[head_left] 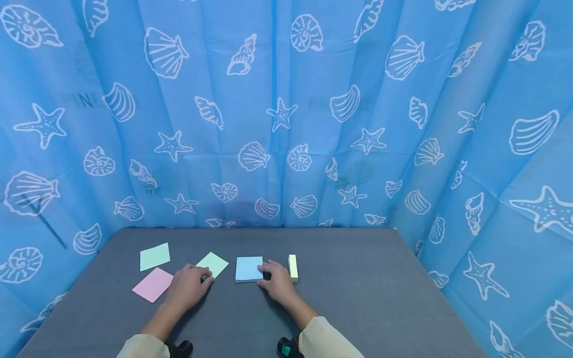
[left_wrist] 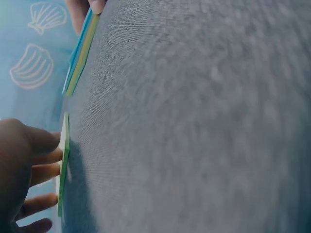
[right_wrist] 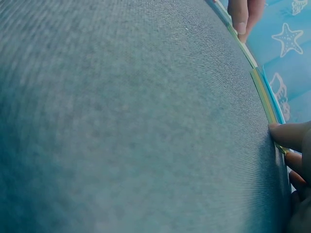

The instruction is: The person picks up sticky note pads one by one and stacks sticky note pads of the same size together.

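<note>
My left hand point(head_left: 187, 286) rests over the near left part of a light green sticky note point(head_left: 217, 263). In the left wrist view its fingers touch the top of the thin green sheet. At the centre lies a square sticky note pad point(head_left: 247, 268), blue on top with a yellow-green layer beneath point(left_wrist: 81, 60). My right hand point(head_left: 278, 283) holds this pad at its right edge, the thumb by the near corner and a finger at the far side. Under the fingers, that edge is partly hidden.
A narrow pale yellow sticky pad point(head_left: 293, 266) lies just right of my right hand. On the left are a mint green note point(head_left: 154, 257) and a pink note point(head_left: 152, 285), the pink one close to my left hand. A blue curtain point(head_left: 277, 189) hangs behind the grey table point(head_left: 371, 298).
</note>
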### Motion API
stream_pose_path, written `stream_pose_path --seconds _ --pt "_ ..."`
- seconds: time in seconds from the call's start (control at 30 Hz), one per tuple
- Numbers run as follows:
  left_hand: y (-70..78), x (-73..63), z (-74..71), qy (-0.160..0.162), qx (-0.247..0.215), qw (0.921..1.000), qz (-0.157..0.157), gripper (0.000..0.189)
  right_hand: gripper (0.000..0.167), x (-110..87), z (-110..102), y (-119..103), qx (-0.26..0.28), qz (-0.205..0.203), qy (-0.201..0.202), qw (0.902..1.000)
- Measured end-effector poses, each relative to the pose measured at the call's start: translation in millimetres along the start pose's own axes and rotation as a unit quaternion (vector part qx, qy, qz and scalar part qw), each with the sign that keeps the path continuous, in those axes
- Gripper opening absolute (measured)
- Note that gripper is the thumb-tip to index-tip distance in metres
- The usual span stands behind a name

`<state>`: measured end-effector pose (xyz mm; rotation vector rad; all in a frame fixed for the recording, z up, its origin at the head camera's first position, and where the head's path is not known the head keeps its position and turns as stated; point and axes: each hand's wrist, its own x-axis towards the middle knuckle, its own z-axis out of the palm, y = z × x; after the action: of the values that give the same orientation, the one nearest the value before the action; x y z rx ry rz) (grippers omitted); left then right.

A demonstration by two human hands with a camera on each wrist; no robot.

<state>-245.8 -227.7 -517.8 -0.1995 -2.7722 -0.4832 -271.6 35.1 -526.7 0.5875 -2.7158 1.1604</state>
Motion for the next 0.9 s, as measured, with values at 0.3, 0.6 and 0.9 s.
stream_pose_path --seconds 0.3,0.6,0.9 --pt "-2.1 6.2 5.3 0.032 0.004 0.9995 0.009 0.018 0.038 0.6 -1 -1 0.006 0.002 -0.001 1.0000" --pt "-4.4 12.3 8.4 0.004 0.038 0.9992 0.009 0.022 0.038 1.2 0 2 0.002 0.012 -0.009 0.9999" --pt "-2.4 22.6 10.2 -0.015 0.084 0.9960 0.025 0.024 0.038 2.1 1 2 -0.001 0.012 -0.007 0.9999"
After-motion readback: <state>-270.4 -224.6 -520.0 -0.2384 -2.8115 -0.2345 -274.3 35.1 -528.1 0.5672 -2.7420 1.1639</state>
